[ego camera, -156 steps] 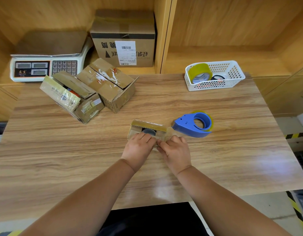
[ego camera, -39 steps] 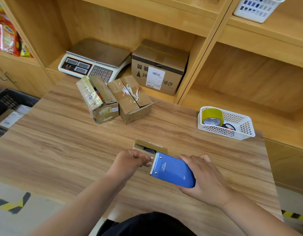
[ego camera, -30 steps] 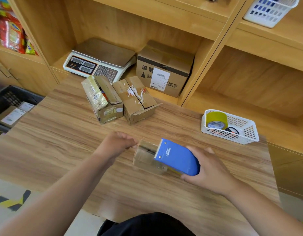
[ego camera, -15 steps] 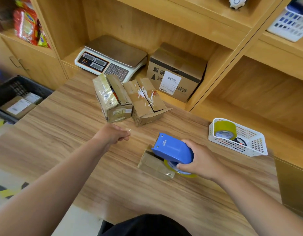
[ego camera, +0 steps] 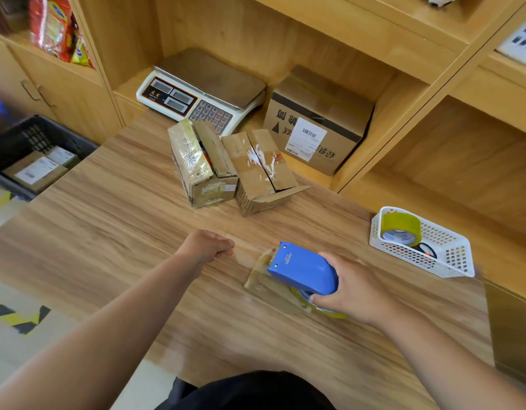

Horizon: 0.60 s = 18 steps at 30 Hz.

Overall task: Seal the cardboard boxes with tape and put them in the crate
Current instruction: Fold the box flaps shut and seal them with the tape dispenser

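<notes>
At the far left, beside the table (ego camera: 122, 217), a black crate (ego camera: 25, 134) holds labelled boxes. The left hand (ego camera: 207, 247) hovers over the table's middle, clenched in a fist; whether it pinches a tape end, I cannot tell. Beyond it, 2 cardboard boxes stand touching at the far edge: a tape-wrapped box (ego camera: 196, 167) and a torn-label box (ego camera: 261, 170), both with flaps open. Right of the fist, a small cardboard box (ego camera: 257, 276) lies on the table under the blue tape dispenser (ego camera: 303, 270), which the right hand (ego camera: 353, 291) grasps. At the far right, a white basket (ego camera: 451, 261) holds 1 yellow tape roll (ego camera: 400, 229).
</notes>
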Motion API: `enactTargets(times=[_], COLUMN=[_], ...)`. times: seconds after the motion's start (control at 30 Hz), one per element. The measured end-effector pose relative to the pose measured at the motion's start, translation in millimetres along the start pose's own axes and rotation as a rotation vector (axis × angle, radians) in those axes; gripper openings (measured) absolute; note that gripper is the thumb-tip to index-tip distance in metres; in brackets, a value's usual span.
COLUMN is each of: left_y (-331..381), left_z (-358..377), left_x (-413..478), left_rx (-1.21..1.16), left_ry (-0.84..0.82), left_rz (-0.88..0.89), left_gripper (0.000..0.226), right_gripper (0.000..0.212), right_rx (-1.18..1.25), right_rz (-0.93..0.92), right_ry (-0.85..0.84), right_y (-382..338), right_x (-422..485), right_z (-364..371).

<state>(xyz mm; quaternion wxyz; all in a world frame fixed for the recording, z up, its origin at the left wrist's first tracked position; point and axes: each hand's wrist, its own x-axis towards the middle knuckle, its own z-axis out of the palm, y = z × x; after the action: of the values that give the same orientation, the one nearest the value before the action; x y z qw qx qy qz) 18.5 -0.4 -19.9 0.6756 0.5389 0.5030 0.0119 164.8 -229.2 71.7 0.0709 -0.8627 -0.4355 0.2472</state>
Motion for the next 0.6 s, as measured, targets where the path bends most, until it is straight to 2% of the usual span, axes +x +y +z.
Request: enactTargets(times=[0.2, 0.6], left_y=[-5, -9], left_z=[3, 24], left_x=[7, -1], left_rx=[-0.032, -0.088], left_ry=[-0.027, -0.059], left_rz=[-0.017, -0.009], left_gripper=[0.010, 0.012], right_gripper=[0.056, 0.058], right_rx=[-0.119, -0.107], right_rz=[0.011, 0.046], right_ry=[-0.007, -0.070], right_y=[-4, 6], right_x=[-2, -13], right_z=[-8, -26])
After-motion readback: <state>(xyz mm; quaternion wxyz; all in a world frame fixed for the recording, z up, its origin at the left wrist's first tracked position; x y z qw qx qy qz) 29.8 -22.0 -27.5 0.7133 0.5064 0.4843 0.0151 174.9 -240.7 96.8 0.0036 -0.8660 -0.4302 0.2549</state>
